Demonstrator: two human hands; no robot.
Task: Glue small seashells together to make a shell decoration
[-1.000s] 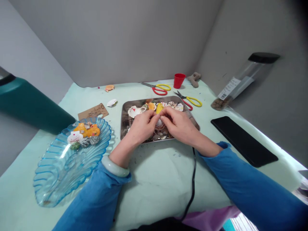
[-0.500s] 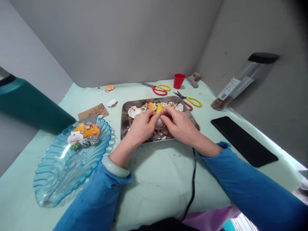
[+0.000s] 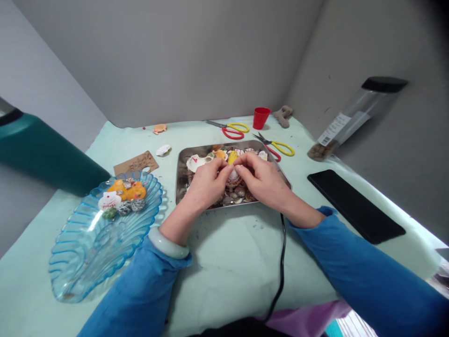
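My left hand [image 3: 209, 183] and my right hand [image 3: 264, 181] meet over a metal tray [image 3: 181, 189] filled with shells. Both are closed, thumbs and forefingers pinching the top of a ribbed seashell [image 3: 234, 179], pale above with a brownish lower edge. The fingertips partly cover it. Behind the fingers in the tray are a yellow shell [image 3: 232, 157], an orange shell [image 3: 220, 155] and a white shell with a red mark [image 3: 195, 163]. Small shells [image 3: 239, 192] lie below my fingers.
To the left, a blue glass dish [image 3: 105, 243] holds orange and white shells, beside a green bottle [image 3: 52, 154]. Two pairs of scissors [image 3: 233, 133] and a red cup [image 3: 261, 118] are behind the tray. A black slab [image 3: 354, 205] and clear jar [image 3: 358, 119] are right; a black cable [image 3: 282, 262] runs frontward.
My right hand's fingers have shifted slightly, and a little more of the ribbed shell shows between the hands. My left hand has barely moved.
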